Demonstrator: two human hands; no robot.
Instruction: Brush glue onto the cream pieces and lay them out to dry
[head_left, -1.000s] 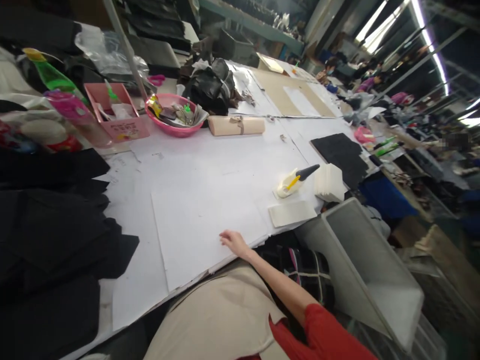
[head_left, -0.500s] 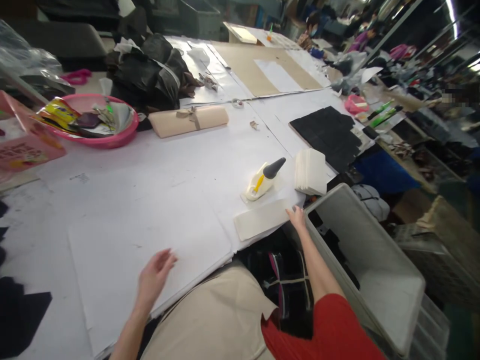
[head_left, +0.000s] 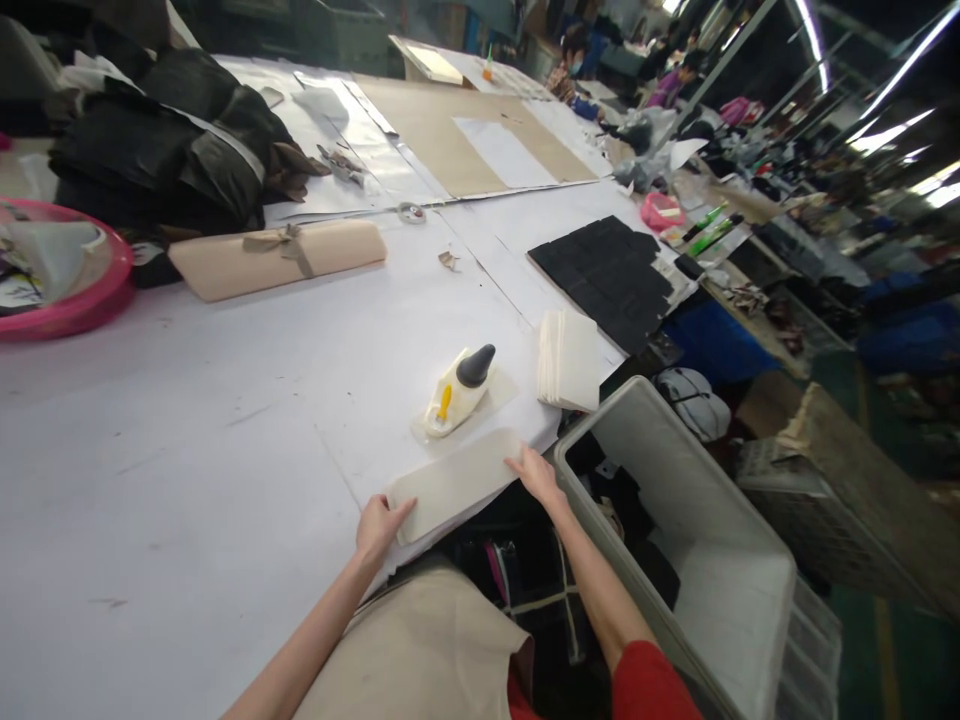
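Observation:
A long off-white strip of sheet material (head_left: 456, 486) lies along the front edge of the white-covered table (head_left: 225, 430). Gripping its left end is my left hand (head_left: 382, 522), thumb on top. My right hand (head_left: 535, 474) pinches the right end near the table corner. Just beyond the strip, a white glue bottle with a dark cap (head_left: 459, 388) rests on its side, a small yellow piece against it. Farther right stands a stack of off-white pieces (head_left: 568, 360).
A grey plastic bin (head_left: 720, 560) with dark scraps stands right of the table. Black sheets (head_left: 604, 280) lie at the far right. A rolled beige bundle (head_left: 277, 260), a pink basin (head_left: 67, 320) and a black wrapped heap (head_left: 165, 140) sit at the left back.
My left hand has moved right from above the table and closed on the strip's left end. My right hand still holds the other end. The view has turned to the right.

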